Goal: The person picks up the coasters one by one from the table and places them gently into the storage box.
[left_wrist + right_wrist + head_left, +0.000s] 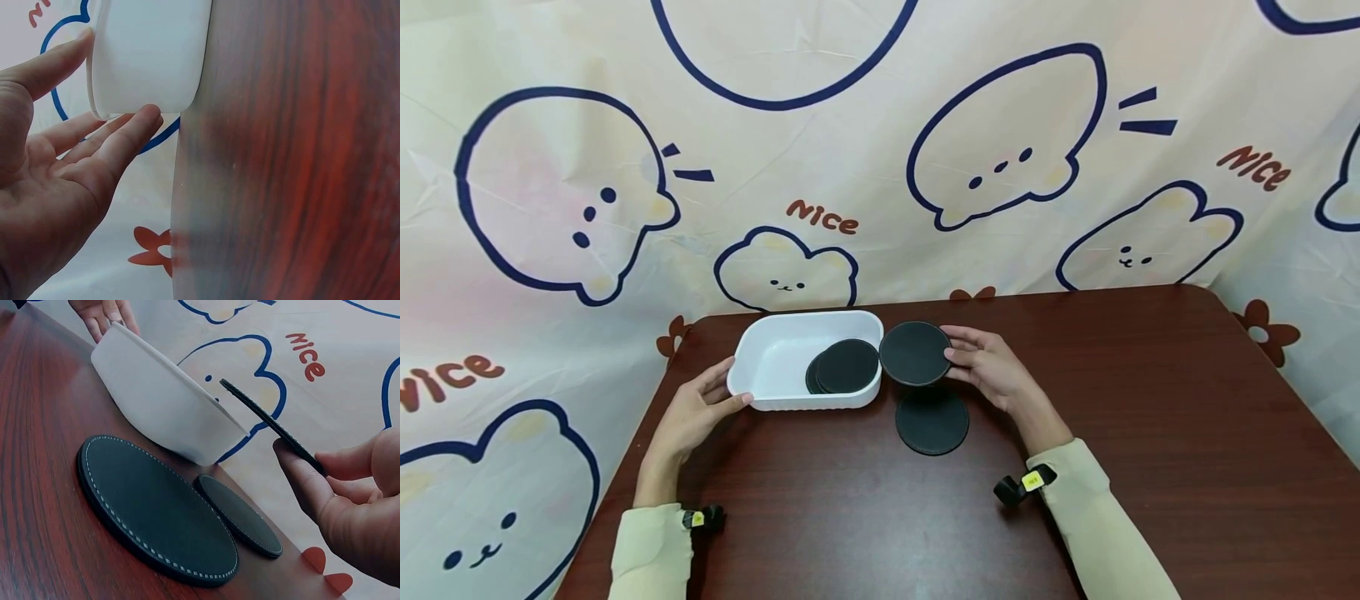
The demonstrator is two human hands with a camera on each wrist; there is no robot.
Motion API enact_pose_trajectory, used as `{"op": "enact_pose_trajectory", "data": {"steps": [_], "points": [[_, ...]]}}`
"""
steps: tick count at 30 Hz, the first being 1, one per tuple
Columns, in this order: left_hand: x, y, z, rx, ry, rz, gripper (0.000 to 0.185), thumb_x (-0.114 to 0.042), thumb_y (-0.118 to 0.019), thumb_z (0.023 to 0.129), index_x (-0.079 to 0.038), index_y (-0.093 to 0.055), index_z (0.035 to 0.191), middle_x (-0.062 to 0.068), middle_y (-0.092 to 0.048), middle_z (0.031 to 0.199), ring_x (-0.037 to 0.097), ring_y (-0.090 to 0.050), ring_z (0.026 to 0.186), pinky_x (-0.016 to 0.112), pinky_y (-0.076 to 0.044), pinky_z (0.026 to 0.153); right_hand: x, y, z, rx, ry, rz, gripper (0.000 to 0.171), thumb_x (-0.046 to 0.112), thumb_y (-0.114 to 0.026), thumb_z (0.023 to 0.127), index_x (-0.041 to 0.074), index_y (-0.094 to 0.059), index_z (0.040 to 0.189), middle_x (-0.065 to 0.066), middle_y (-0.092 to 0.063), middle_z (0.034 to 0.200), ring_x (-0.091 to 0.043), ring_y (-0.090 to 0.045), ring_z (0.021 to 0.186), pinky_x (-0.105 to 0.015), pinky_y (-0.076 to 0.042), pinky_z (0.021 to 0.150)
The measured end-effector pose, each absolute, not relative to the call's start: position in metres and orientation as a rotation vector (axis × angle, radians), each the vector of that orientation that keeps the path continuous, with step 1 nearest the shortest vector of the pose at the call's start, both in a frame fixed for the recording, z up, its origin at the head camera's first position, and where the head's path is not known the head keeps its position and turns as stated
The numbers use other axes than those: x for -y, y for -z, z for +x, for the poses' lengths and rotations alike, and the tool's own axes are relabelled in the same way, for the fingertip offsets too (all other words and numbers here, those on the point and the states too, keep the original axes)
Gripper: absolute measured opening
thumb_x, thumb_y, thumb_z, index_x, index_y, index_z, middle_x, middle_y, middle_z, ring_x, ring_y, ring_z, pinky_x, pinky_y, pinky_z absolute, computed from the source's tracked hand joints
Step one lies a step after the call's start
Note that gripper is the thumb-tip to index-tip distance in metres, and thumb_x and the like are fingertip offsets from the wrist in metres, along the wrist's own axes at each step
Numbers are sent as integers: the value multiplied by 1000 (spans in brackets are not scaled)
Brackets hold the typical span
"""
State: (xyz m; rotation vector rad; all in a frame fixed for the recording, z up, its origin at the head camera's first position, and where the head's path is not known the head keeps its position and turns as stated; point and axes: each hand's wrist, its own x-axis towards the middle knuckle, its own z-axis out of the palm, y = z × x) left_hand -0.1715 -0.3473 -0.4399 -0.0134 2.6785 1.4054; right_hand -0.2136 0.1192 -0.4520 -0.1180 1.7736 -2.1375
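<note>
A white rectangular tub (775, 354) stands on the dark wooden table (1150, 400) with two black round coasters (847, 367) lying inside it. My left hand (718, 390) rests against the tub's left end (150, 56) with straight fingers (115, 134). My right hand (958, 354) pinches one black coaster (915, 353) by its edge, in the air just right of the tub. In the right wrist view this held coaster (272, 425) is tilted, gripped between thumb and fingers (300, 481). Below it, two more coasters lie flat on the table, a near one (156, 512) and a farther one (240, 515).
A cream cloth with cartoon bears (1000, 150) hangs behind the table and drapes past its left and right edges. In the head view only one coaster on the table (932, 422) shows. Wrist cameras are clipped at both sleeves.
</note>
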Motion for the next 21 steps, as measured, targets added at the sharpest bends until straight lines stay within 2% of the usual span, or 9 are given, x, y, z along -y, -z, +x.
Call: {"op": "enact_pose_trajectory", "data": {"steps": [6, 13, 21], "points": [[348, 440, -171, -2673, -1415, -12, 89, -29, -80, 100, -10, -29, 171, 26, -40, 170, 45, -52, 149, 9, -52, 93, -106, 450, -215, -1761, 2147, -107, 56, 1, -51, 111, 5, -39, 166, -26, -48, 163, -15, -71, 124, -29, -63, 97], [348, 440, -170, -2669, -1427, -4, 89, -29, -80, 100, -8, -30, 170, 27, -40, 169, 45, -51, 149, 6, -50, 90, -86, 448, -215, -1742, 2138, -124, 56, 1, -53, 111, 5, -40, 165, -27, -49, 161, -18, -72, 124, -28, -63, 96], [348, 440, -171, -2671, -1440, 11, 90, -30, -81, 99, -7, -31, 170, 27, -40, 169, 46, -52, 148, 6, -50, 90, -68, 450, -216, -1714, 2154, -127, 56, -1, -52, 110, 4, -40, 165, -27, -49, 162, -37, -59, 144, -32, -62, 99]]}}
